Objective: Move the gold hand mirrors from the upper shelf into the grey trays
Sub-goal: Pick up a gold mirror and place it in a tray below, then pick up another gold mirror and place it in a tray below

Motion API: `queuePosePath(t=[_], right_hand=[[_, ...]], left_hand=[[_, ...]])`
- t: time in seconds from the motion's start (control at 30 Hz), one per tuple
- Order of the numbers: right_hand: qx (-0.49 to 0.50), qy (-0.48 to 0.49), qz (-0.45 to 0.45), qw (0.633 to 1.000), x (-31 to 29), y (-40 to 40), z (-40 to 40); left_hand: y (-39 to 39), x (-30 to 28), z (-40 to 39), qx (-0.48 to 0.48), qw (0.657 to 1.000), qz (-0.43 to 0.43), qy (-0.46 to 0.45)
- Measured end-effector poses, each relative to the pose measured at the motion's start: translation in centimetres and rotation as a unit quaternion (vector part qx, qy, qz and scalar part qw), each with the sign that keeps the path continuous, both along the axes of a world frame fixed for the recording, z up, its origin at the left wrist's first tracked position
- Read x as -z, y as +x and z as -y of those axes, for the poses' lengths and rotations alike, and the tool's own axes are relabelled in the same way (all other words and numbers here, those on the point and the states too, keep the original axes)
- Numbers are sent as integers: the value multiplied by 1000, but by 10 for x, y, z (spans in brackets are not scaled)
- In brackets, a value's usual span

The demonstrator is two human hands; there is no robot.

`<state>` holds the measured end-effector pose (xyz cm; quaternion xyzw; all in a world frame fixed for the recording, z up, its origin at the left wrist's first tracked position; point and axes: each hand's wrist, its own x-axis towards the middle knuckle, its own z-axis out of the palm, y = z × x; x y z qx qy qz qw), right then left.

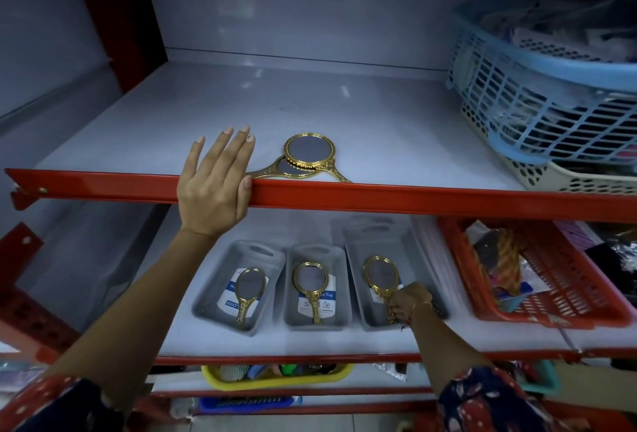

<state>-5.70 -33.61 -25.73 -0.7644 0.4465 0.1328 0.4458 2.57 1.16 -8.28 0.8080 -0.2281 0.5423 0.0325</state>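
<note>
Two gold hand mirrors [309,152] lie stacked near the front edge of the upper shelf [379,121]. My left hand [213,183] rests flat on the shelf's red front rail, its fingers beside one mirror handle. On the lower shelf stand three grey trays side by side. The left tray [210,294] holds one gold mirror [250,288]. The middle tray [341,314] holds another mirror [310,281]. In the right tray [358,280] lies a third mirror [381,275], and my right hand [410,300] is closed around its handle.
A blue basket [537,83] sits on a cream basket [586,178] at the right of the upper shelf. A red basket [551,276] full of goods stands right of the trays. A yellow tray [275,376] sits on the shelf below.
</note>
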Motion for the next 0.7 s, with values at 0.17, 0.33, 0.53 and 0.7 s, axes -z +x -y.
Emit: queuePosePath(t=[0.17, 0.33, 0.53, 0.7], right_hand=[[-53, -87, 31, 994, 0, -2, -1], [-75, -23, 133, 988, -61, -2, -22], [-188, 148, 218, 946, -180, -21, -69], [-236, 203, 293, 904, -257, -27, -102]], left_hand=[[-3, -3, 1, -8, 999, -30, 11], [-5, -4, -1, -15, 999, -38, 12], [-11, -5, -1, 0, 999, -50, 7], [-17, -9, -4, -12, 996, -88, 17]])
